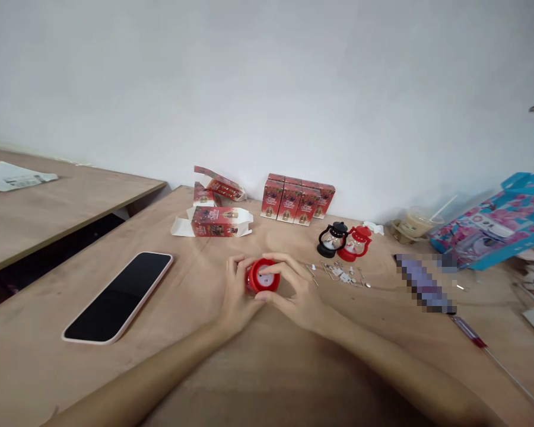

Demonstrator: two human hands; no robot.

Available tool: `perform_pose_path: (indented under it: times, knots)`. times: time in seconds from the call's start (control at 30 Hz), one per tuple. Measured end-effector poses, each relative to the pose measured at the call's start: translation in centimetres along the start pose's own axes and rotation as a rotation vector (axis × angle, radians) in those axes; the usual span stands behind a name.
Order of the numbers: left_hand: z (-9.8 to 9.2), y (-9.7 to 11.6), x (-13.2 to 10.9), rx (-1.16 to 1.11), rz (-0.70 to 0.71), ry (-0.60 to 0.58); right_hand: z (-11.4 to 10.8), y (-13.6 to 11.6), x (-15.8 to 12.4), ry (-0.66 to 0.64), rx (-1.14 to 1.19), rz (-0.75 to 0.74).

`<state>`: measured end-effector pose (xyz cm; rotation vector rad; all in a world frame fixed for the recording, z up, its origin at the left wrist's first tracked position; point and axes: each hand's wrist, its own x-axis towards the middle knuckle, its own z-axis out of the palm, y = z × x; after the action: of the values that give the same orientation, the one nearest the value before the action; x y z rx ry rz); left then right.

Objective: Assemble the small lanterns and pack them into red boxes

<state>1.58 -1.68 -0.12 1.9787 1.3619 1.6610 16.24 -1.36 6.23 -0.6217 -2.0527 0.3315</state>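
Between my two hands is a red round lantern [252,284], its underside with a pale centre turned toward the camera. My left hand [238,293] wraps round its left side. On the other side, my right hand [300,293] curls round it, with fingers and thumb at its rim and one fingertip on the pale centre. A black lantern [327,247] and another red lantern [347,255] stand to the right. Small metal and white parts [345,276] lie scattered in front of them.
A phone [118,299] lies at left. Opened red boxes [216,222] and a group of closed ones [289,203] are near the wall. At right are a drink cup [413,225], a blue floral box [493,228], a blurred-out object [422,283] and a screwdriver [476,340].
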Motion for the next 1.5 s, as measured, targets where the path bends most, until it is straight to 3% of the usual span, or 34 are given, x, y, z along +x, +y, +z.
perform_pose_path:
  times: [0.13,0.27,0.3,0.4,0.53,0.83,0.97,1.1,1.23,1.37,1.5]
  knots:
    - [-0.5,0.3,0.3,0.074,0.107,-0.011,-1.7,0.1,0.3,-0.029,-0.005,0.0]
    - [-0.5,0.4,0.4,0.095,0.087,-0.032,-4.9,3.2,-0.4,0.052,-0.267,0.103]
    - [-0.5,0.4,0.4,0.09,0.08,-0.028,-5.8,4.4,-0.7,0.002,-0.392,0.097]
    - [-0.3,0.4,0.5,0.083,0.077,-0.024,-7.9,7.8,-1.8,-0.31,-0.715,0.125]
    - [-0.2,0.3,0.6,0.087,0.069,-0.046,-8.3,10.0,-2.7,-0.62,-0.885,0.151]
    - [-0.3,0.3,0.6,0.097,0.071,-0.042,-7.3,10.6,-2.1,-0.701,-0.954,0.022]
    - [-0.3,0.4,0.6,0.09,0.067,-0.048,-7.4,11.0,-2.1,-0.614,-0.929,-0.01]
    - [-0.4,0.7,0.6,0.075,0.052,-0.053,-6.8,9.2,-1.3,-0.228,-0.65,0.011]
    - [-0.5,0.7,0.7,0.069,0.028,-0.071,-5.3,4.4,-0.1,0.09,-0.233,0.096]
    - [-0.4,0.6,0.6,0.056,0.032,-0.084,-3.7,0.9,0.6,0.103,-0.207,-0.164]
    - [-0.3,0.5,0.6,0.064,0.044,-0.076,-2.7,0.4,1.0,0.065,-0.29,-0.299]
